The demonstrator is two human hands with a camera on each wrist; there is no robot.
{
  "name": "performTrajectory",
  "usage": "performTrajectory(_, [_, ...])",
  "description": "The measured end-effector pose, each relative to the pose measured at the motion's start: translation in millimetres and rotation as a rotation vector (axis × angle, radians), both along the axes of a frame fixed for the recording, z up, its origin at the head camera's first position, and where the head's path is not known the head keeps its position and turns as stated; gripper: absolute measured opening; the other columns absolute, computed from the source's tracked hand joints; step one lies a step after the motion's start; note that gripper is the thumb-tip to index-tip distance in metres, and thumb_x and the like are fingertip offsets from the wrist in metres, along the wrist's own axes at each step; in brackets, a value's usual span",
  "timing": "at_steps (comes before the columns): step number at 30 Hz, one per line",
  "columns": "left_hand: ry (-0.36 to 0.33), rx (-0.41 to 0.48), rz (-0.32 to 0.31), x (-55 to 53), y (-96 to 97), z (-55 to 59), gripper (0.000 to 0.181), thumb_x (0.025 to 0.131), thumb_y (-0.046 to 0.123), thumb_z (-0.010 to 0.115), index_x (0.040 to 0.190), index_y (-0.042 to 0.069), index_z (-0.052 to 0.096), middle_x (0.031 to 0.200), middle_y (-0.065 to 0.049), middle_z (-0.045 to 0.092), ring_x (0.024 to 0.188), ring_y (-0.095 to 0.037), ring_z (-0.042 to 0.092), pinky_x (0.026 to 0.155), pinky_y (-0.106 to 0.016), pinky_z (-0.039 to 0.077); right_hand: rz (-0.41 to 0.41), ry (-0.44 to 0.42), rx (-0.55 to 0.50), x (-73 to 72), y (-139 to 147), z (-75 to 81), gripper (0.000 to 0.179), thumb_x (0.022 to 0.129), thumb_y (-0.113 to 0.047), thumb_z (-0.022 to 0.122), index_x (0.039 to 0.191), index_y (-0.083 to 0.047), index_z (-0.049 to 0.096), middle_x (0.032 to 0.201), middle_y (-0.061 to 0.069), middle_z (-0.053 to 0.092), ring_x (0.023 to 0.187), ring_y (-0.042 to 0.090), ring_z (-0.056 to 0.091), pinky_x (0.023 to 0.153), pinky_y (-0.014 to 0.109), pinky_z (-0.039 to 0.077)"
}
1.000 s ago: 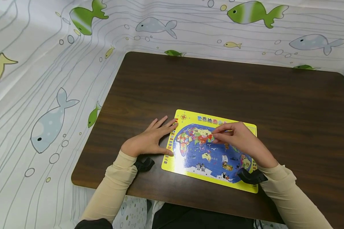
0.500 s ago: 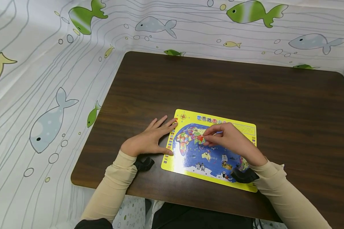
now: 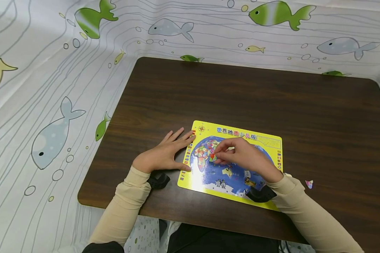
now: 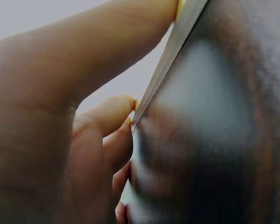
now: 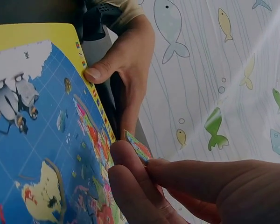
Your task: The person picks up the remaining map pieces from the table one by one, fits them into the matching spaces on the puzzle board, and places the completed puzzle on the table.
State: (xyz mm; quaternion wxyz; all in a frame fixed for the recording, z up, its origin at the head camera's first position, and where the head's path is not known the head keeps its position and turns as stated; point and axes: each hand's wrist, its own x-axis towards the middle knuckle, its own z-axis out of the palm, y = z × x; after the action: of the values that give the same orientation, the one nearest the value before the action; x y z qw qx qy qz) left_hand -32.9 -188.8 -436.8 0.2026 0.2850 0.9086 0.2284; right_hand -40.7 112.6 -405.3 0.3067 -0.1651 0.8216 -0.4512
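A yellow-bordered world map puzzle board [image 3: 206,190] with Chinese lettering lies flat on the table. My left hand [image 3: 163,154] rests at the board's left edge with fingers spread, fingertips and thumb touching the border. In the left wrist view, the thumb [image 4: 126,32] presses against the board's edge. My right hand [image 3: 245,156] is over the upper left part of the map and pinches a small puzzle piece [image 5: 137,147] between thumb and fingers. Red and green colours show on the piece. The hand covers part of the map beneath it.
On the dark wooden table [image 3: 240,98], a small loose piece [image 3: 309,183] lies right of the board, near the right sleeve. Another pale bit [image 3: 287,175] peeks out beside that sleeve. A fish-patterned sheet [image 3: 57,137] surrounds the table's left and far sides.
My right hand has moved left across the map, still pinching the piece. A loose piece on the table has come into view beside the right sleeve. The left hand stays in place.
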Motion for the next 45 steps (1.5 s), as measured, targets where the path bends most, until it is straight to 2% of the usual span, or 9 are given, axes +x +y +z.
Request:
performTrajectory(6, [-0.012, 0.002, 0.003, 0.0, 0.2, 1.8, 0.11, 0.084, 0.062, 0.078, 0.168, 0.024, 0.019, 0.177, 0.006, 0.008, 0.166, -0.029, -0.004, 0.132, -0.058, -0.004, 0.042, -0.016, -0.043, 0.4, -9.5, -2.9, 0.017, 0.1, -0.017, 0.072, 0.111, -0.004, 0.074, 0.101, 0.009, 0.079, 0.088, 0.02, 0.08, 0.083, 0.034, 0.065])
performTrajectory(11, [-0.003, -0.001, 0.003, -1.9, 0.1, 3.8, 0.109, 0.084, 0.061, 0.079, 0.168, 0.024, 0.02, 0.178, 0.006, 0.009, 0.166, -0.029, -0.004, 0.132, -0.059, -0.004, 0.05, -0.02, -0.022, 0.2, -17.5, -4.0, 0.014, 0.1, -0.017, 0.072, 0.109, -0.006, 0.073, 0.098, 0.008, 0.076, 0.08, 0.017, 0.077, 0.076, 0.033, 0.065])
performTrajectory(18, [0.011, -0.007, 0.001, -5.1, -0.3, 6.3, 0.109, 0.084, 0.062, 0.078, 0.168, 0.024, 0.02, 0.177, 0.006, 0.009, 0.166, -0.029, -0.003, 0.132, -0.059, -0.003, 0.098, 0.054, 0.0, -1.0, -28.6, -5.0, 0.008, 0.099, -0.015, 0.072, 0.104, -0.01, 0.074, 0.09, 0.005, 0.074, 0.071, 0.016, 0.072, 0.063, 0.031, 0.059])
performTrajectory(26, [0.011, -0.009, -0.001, -5.5, -0.1, 6.5, 0.109, 0.084, 0.062, 0.078, 0.168, 0.024, 0.02, 0.177, 0.007, 0.01, 0.166, -0.03, -0.003, 0.132, -0.059, -0.003, 0.093, 0.108, 0.047, -2.5, -34.9, -8.8, 0.008, 0.099, -0.015, 0.072, 0.105, -0.01, 0.073, 0.09, 0.003, 0.073, 0.064, 0.015, 0.066, 0.063, 0.029, 0.055])
performTrajectory(32, [0.003, -0.006, -0.003, -3.0, 0.9, 2.6, 0.11, 0.084, 0.063, 0.078, 0.168, 0.025, 0.018, 0.177, 0.008, 0.008, 0.166, -0.028, -0.004, 0.132, -0.058, -0.004, 0.102, 0.109, 0.081, 0.4, -37.4, -12.6, 0.007, 0.1, -0.014, 0.071, 0.104, -0.008, 0.072, 0.09, 0.005, 0.072, 0.06, 0.014, 0.062, 0.062, 0.029, 0.056])
performTrajectory(37, [0.009, 0.0, -0.001, 0.1, 0.0, 0.9, 0.108, 0.085, 0.061, 0.078, 0.168, 0.024, 0.02, 0.177, 0.006, 0.01, 0.166, -0.03, -0.002, 0.132, -0.059, -0.003, 0.105, 0.119, 0.11, 3.1, -41.4, -12.9, 0.007, 0.1, -0.016, 0.072, 0.102, -0.01, 0.072, 0.086, 0.003, 0.07, 0.06, 0.014, 0.06, 0.061, 0.027, 0.054])
performTrajectory(41, [0.01, -0.002, 0.0, 0.8, -0.5, 1.8, 0.108, 0.085, 0.061, 0.078, 0.168, 0.024, 0.02, 0.177, 0.005, 0.01, 0.166, -0.03, -0.003, 0.132, -0.059, -0.003, 0.1, 0.147, 0.14, 5.3, -44.0, -12.8, 0.007, 0.099, -0.018, 0.073, 0.102, -0.012, 0.072, 0.084, 0.001, 0.068, 0.06, 0.013, 0.06, 0.06, 0.024, 0.052])
performTrajectory(45, [0.01, -0.002, 0.0, 2.8, -1.4, 1.3, 0.109, 0.085, 0.062, 0.077, 0.168, 0.024, 0.019, 0.177, 0.006, 0.008, 0.166, -0.029, -0.004, 0.132, -0.059, -0.003, 0.106, 0.223, 0.186, 12.2, -47.3, -12.4, 0.01, 0.096, -0.024, 0.077, 0.1, -0.017, 0.073, 0.083, -0.003, 0.065, 0.068, 0.011, 0.058, 0.063, 0.024, 0.049])
